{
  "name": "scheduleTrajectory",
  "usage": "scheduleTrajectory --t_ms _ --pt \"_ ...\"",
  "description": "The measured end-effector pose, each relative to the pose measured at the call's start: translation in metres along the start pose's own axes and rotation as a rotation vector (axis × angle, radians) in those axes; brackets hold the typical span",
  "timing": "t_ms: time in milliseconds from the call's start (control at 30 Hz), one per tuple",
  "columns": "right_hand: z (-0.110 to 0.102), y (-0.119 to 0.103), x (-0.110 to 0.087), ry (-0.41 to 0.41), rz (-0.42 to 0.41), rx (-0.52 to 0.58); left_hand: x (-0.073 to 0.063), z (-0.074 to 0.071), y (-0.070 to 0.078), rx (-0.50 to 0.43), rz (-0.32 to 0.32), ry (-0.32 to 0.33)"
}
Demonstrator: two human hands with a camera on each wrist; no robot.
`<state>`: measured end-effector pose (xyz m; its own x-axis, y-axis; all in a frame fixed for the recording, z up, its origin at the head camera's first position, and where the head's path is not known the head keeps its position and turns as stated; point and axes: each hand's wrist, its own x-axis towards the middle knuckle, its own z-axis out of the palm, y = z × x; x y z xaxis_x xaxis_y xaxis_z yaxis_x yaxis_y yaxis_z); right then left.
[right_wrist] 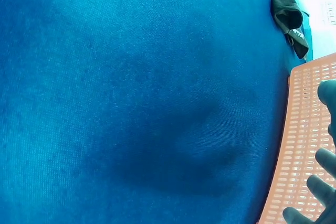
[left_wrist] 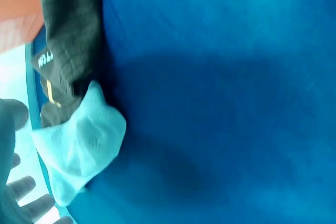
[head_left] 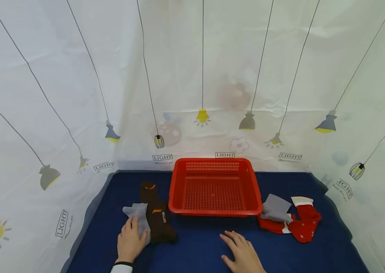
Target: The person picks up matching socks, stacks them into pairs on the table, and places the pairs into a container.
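On the left of the table, a grey sock (head_left: 141, 218) lies against a pair of dark brown socks (head_left: 159, 223) with orange marks and the word COTTON. My left hand (head_left: 131, 239) is over the grey sock, fingers spread; in the left wrist view the fingers (left_wrist: 37, 208) look apart from the sock. My right hand (head_left: 241, 254) hovers over the table in front of the red basket (head_left: 215, 212), fingers loosely extended and holding nothing. To the basket's right lie another grey sock (head_left: 275, 207) and red socks (head_left: 304, 223) with white parts.
The red plastic basket stands at the back middle of the table, with nothing seen inside it. Dark blue cloth (head_left: 195, 250) covers the table. A white curtain (head_left: 185, 76) printed with hanging lamps encloses the back and both sides.
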<state>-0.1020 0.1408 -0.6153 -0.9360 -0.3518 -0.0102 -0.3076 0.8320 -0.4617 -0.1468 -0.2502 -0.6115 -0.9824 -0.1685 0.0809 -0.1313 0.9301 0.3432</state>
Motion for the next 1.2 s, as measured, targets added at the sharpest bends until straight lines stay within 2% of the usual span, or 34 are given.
scheduleTrajectory --t_ms 267,533,767,1033,1200 --pt "0.001 -0.001 0.001 0.009 0.005 -0.020 0.013 0.000 -0.011 -0.007 0.016 -0.028" --pt "0.002 -0.001 0.001 0.002 0.019 -0.018 0.023 0.013 -0.010 -0.012 -0.017 -0.107" --pt "0.003 -0.002 0.001 -0.010 0.029 -0.003 0.027 0.015 -0.013 -0.006 -0.034 -0.158" --pt "0.004 -0.002 0.000 -0.007 0.032 -0.009 0.032 0.012 -0.012 -0.059 0.056 -0.212" --pt "0.004 -0.003 0.001 -0.014 0.025 -0.014 0.032 0.018 -0.010 -0.057 0.063 -0.202"
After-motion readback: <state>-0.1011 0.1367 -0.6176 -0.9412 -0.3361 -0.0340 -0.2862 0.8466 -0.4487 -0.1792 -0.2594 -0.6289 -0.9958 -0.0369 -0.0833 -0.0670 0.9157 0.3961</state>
